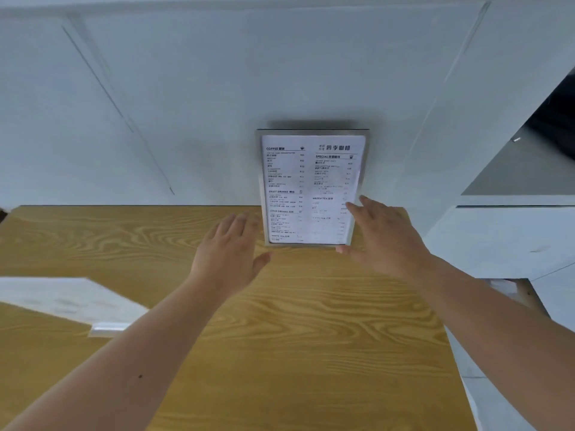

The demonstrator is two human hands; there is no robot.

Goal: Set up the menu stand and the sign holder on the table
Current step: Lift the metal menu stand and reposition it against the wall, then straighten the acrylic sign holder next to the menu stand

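Pale grey wall panels rise behind a wood-grain worktop, and against that wall, at the far edge of the board, stands the menu stand, upright with its long axis vertical and its printed face turned toward the person. It lies straight ahead of both hands and between them: the left hand sits just beside its lower left corner, fingers spread and apart, gripping nothing, while the right hand is at its lower right edge, equally open, with fingertips that seem to brush the frame, though the blur leaves true contact unclear. The right grip is the nearer of the two. The stand looks like a thin rigid frame, metallic or grey-edged, holding a flat white sheet of black text under a glossy clear cover; it should be light and stiff but easy to tip. Back toward the person and off to the left of the left grip, well apart from the stand, a flat white sheet in what appears to be a clear plastic sign holder lies on the worktop, blurred, its transparent foot pointing inward. That piece probably remains to be stood up.
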